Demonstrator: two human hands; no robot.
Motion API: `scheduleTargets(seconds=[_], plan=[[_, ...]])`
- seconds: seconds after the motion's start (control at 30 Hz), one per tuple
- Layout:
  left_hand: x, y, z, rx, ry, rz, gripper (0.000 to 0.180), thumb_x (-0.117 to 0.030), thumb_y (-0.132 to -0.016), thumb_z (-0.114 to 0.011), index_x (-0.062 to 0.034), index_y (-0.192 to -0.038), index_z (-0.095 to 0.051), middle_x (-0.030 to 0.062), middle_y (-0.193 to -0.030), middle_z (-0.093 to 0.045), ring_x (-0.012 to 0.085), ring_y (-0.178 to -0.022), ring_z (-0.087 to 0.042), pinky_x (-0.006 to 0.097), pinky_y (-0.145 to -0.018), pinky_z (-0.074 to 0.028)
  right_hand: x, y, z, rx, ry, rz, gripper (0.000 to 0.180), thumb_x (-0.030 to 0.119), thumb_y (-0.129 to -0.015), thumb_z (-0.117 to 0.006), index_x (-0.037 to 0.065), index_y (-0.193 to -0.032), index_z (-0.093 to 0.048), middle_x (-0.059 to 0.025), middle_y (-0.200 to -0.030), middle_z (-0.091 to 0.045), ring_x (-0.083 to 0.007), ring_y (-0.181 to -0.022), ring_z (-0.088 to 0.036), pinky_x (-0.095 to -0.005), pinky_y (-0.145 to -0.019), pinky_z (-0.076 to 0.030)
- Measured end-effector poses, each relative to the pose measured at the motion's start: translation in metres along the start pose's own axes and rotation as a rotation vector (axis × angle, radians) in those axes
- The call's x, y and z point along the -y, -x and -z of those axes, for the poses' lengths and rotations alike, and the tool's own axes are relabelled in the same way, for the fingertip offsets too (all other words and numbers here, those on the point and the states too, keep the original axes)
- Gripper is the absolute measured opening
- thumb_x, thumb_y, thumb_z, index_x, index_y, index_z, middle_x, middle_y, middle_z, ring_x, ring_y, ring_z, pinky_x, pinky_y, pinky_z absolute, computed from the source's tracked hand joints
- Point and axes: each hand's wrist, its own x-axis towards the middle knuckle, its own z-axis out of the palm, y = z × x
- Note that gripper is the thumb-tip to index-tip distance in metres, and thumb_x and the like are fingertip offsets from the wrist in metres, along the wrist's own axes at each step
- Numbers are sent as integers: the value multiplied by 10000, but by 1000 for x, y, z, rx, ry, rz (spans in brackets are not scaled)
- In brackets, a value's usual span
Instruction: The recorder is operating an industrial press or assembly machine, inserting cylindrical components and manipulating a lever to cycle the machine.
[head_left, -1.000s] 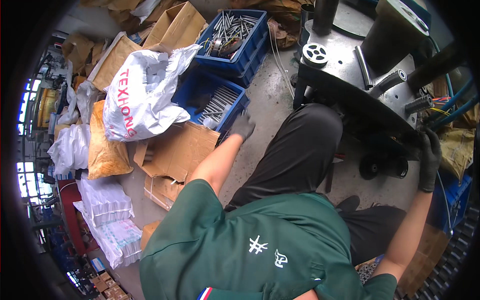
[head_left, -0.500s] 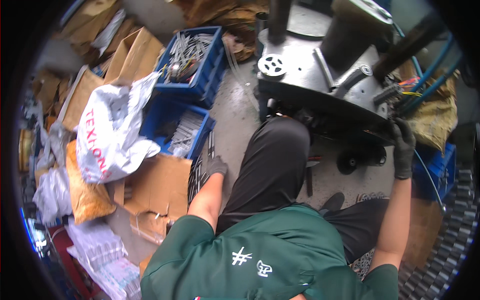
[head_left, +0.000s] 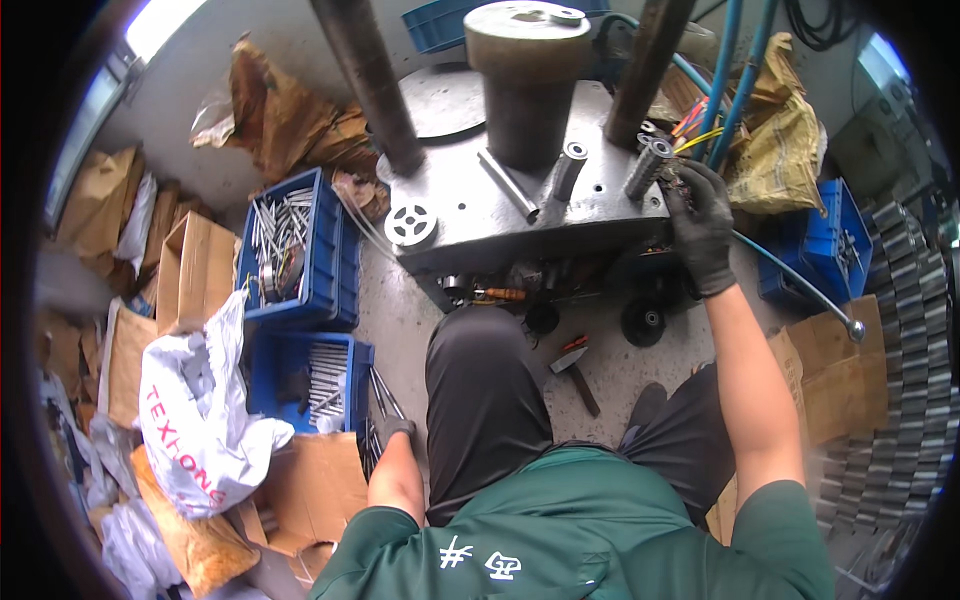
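Note:
My left hand (head_left: pixel 397 428), in a dark glove, hangs low beside several thin metal rods (head_left: pixel 386 393) left of my knee. Its fingers are mostly hidden, so a grip cannot be told. At the right edge of the metal machine table (head_left: pixel 470 225), my gloved right hand (head_left: pixel 702 225) has its fingers curled in by a ribbed metal cylinder (head_left: pixel 645 172). Whatever they close on is hidden behind the glove. Also on the table are a second cylinder with a bearing-like ring on top (head_left: pixel 569 172), a lying metal tube (head_left: pixel 508 184) and a white spoked disc (head_left: pixel 411 224).
Thick posts (head_left: pixel 370 85) and a central column (head_left: pixel 525 100) rise from the table. Blue bins of metal parts (head_left: pixel 325 250) and a white sack (head_left: pixel 200 415) stand at left. A hammer (head_left: pixel 578 382) lies on the floor. Stacked metal pieces (head_left: pixel 900 370) and a blue hose (head_left: pixel 800 280) are at right.
The view has swung, bringing the table into the middle. My right hand has moved up from the table's corner to beside the ribbed cylinder. My left hand stays low by the rods.

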Motion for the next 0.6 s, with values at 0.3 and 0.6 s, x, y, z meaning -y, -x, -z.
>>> scheduleTargets(seconds=[0.3, 0.6], plan=[[-35, 0, -7, -124, 794, -492, 376, -236, -984, -680, -29, -1288, -601, 152, -1184, -636, 270, -1068, -602, 401, -968, -517, -19, -21, -33, 58, 230, 67, 480, 206, -919, -771, 159, -1392, -704, -121, -1477, -637, -365, -1358, -585, -481, -1161, -470], [-119, 89, 192, -28, 1137, -923, 396, -403, -1045, -692, -22, -1156, -703, 65, -979, -668, 137, -887, -661, 371, -827, -574, -33, -25, -45, -50, 129, 81, 357, 154, -902, -789, 158, -1258, -766, -99, -1324, -722, -353, -1270, -644, -468, -1120, -505]])
